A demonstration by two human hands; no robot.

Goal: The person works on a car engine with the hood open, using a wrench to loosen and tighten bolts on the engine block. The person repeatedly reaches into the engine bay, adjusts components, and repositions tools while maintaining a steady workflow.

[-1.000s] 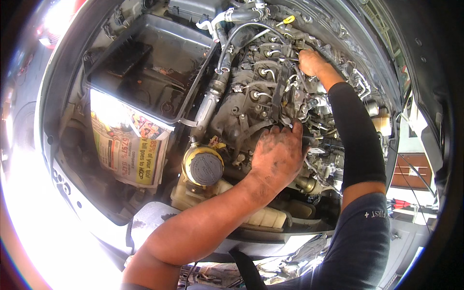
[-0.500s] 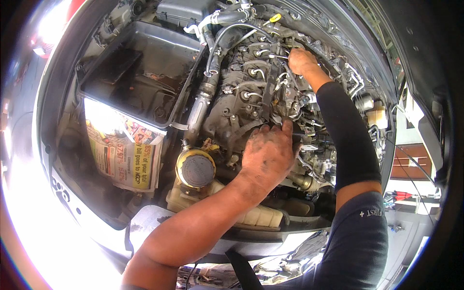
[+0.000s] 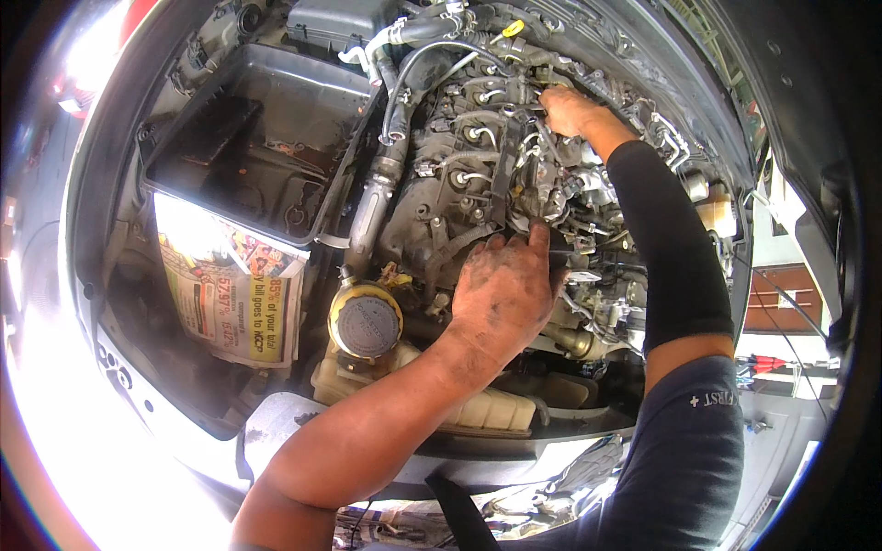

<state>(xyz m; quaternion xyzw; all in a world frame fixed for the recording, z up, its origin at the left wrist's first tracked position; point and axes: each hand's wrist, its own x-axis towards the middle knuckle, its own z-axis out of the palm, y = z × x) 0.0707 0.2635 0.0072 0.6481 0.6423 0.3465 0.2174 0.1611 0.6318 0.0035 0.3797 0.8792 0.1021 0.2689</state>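
My left hand (image 3: 503,296), smudged with dark grime, lies over the front of the engine (image 3: 404,225). Its fingers curl down onto parts there, the index finger stretched further forward; a dark rounded part shows beside the thumb. What the fingers grip is hidden beneath them. Further back, on the right side of the engine, my right hand (image 3: 570,112) reaches in among hoses and metal lines. Its fingers are bent closed at the far end of a dark rail (image 3: 508,165), and whatever is in them is too small to name. A black sleeve (image 3: 666,239) covers that forearm.
An open black airbox (image 3: 262,142) sits at the left, with folded newspaper (image 3: 234,303) in front of it. A round cap (image 3: 366,321) tops the pale coolant tank (image 3: 487,411) below my left forearm. A yellow-handled dipstick (image 3: 513,29) stands at the back.
The view has shifted slightly. My right hand's fingers have moved a little to the left at the same spot. My left hand stays where it was on the engine front.
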